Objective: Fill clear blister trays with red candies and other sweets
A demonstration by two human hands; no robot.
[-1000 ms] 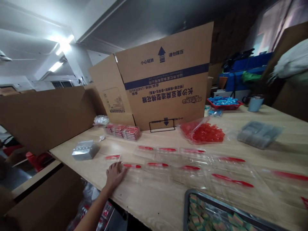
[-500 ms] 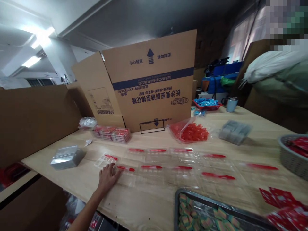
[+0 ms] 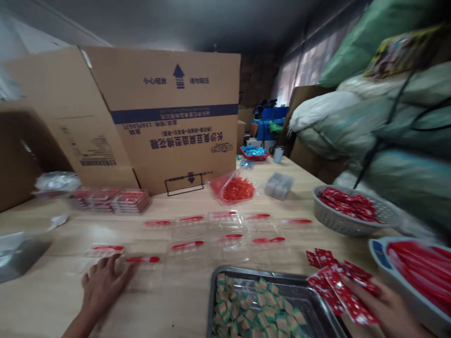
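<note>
My left hand rests over the table at the left, fingers spread, beside a clear plastic tray with a red plastic piece across it. Another red piece lies in a clear tray just right of my thumb. Whether the fingertips touch either tray I cannot tell. At the lower right my right hand grips a fanned bunch of red sachets with white spots. The sachets are above the right rim of a metal tray with many striped green and pink candy pieces.
Several clear trays with red pieces stand in two rows. Behind are a bag of red pieces, stacked packs and a cardboard box. A grey basket of red sachets and a tub of red packaging stand right.
The view has swung to the right. My right hand has come into view with the red sachets. My left hand stays by the same leftmost trays, its fingers still spread.
</note>
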